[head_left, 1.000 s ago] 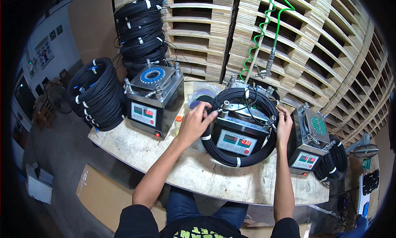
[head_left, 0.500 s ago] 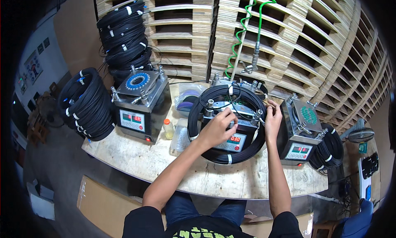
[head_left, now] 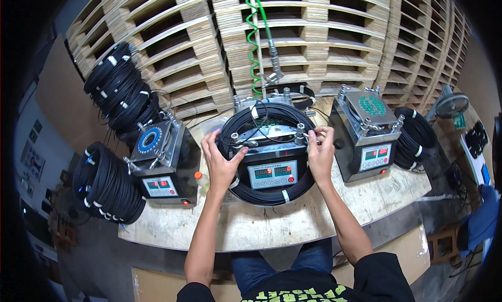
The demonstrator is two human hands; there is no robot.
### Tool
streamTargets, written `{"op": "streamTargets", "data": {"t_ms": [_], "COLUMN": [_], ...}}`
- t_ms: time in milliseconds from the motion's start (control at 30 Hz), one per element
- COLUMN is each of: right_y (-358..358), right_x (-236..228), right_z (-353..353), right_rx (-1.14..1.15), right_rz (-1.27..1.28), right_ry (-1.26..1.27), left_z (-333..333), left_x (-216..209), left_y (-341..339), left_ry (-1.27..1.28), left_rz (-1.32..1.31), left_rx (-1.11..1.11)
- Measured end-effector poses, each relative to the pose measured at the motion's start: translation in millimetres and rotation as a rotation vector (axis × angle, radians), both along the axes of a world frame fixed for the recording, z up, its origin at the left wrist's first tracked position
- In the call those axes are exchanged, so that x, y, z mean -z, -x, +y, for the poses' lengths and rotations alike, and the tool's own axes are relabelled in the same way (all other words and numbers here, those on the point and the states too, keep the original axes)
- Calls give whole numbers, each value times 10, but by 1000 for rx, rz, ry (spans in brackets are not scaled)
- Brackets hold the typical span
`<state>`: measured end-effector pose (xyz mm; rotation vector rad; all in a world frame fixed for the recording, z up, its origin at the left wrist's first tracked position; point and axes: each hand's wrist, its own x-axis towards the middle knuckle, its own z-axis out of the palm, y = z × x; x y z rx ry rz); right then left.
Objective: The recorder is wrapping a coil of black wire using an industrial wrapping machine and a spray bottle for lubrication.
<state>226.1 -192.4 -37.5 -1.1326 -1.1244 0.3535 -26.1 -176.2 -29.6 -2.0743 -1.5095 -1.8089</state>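
Note:
A large coil of black cable (head_left: 270, 198), bound with white ties, rests around the top and front of the middle polishing machine (head_left: 272, 158). My left hand (head_left: 220, 159) is closed on the coil's left side, thumb over the ring and fingers along its outer edge. At the right side, my right hand (head_left: 321, 156) curls its fingers and thumb on the coil, close to a metal clamp post (head_left: 300, 134). Another clamp post (head_left: 235, 138) stands by my left thumb. Loose cable loops over the machine's top plate, and the lit panel shows below it.
Similar machines stand left (head_left: 162, 166) and right (head_left: 368, 134). Stacked cable coils (head_left: 107, 184) fill the left side, with more coils (head_left: 415, 140) at right. An orange-capped bottle (head_left: 202, 181) stands left of my arm. A green air hose (head_left: 264, 19) hangs before wooden pallets (head_left: 340, 27).
My left hand has moved from over the machine's front to the coil's left side. My right hand stays at its right side. The panel's digits changed, and the view has swung right.

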Motion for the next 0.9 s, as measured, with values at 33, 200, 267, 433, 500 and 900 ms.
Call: {"op": "streamTargets", "data": {"t_ms": [33, 200, 267, 433, 500, 900], "right_y": [-4, -128, -249, -246, -232, 348], "right_x": [40, 14, 11, -26, 30, 165], "right_z": [11, -124, -180, -177, -164, -47], "right_rx": [-21, 80, 74, -134, -122, -229], "right_rz": [20, -246, -230, -142, -18, -22], "right_ry": [33, -123, -65, 5, 63, -12], "left_z": [41, 128, 125, 151, 149, 67], "left_x": [-17, 40, 69, 95, 83, -2], "left_y": [-2, 65, 37, 60, 64, -14], "left_ry": [60, 247, 243, 232, 205, 141], "left_rz": [10, 6, -5, 31, 59, 89], "left_rx": [57, 162, 119, 131, 107, 92]}}
